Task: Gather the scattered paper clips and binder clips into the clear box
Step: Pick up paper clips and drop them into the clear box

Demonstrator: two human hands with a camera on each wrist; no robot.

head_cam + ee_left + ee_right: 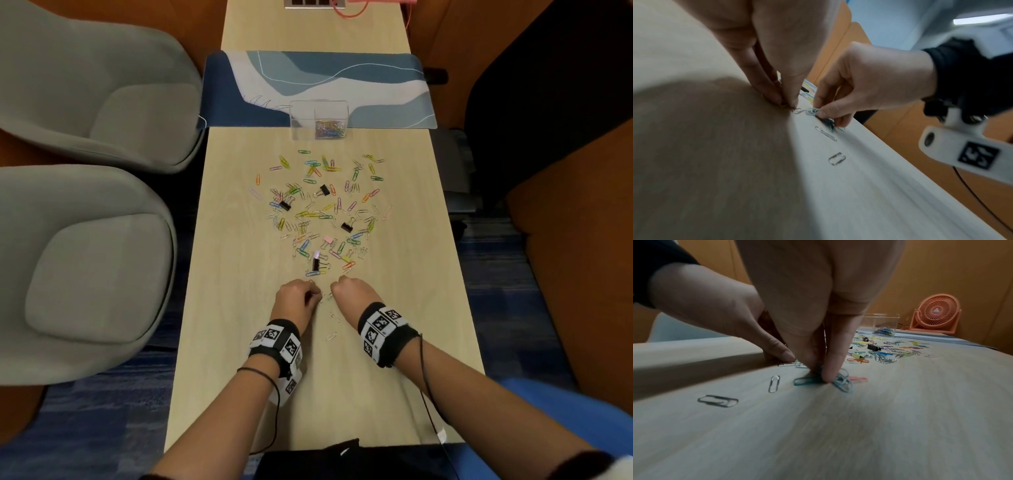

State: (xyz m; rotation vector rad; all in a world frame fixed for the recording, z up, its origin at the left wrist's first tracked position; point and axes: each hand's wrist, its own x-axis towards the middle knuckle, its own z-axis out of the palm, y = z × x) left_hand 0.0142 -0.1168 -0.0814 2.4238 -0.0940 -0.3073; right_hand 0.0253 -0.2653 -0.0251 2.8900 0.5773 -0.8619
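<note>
Many coloured paper clips (322, 209) and a few binder clips, one black (315, 263), lie scattered mid-table. The clear box (318, 118) stands beyond them on the mat's edge, with paper clips in its right compartment. My left hand (317, 295) is at the pile's near edge, fingertips down, pinching a silver paper clip (797, 111) against the table. My right hand (335, 289) is close beside it and pinches a small bunch of blue paper clips (842, 382) on the tabletop. Two silver clips (774, 383) (718, 400) lie loose nearer me.
Two grey chairs (85, 137) stand along the table's left side. A blue patterned mat (376, 85) covers the far part of the table. An orange fan (937, 316) stands behind the box. A dark bag (325, 455) lies at the near table edge.
</note>
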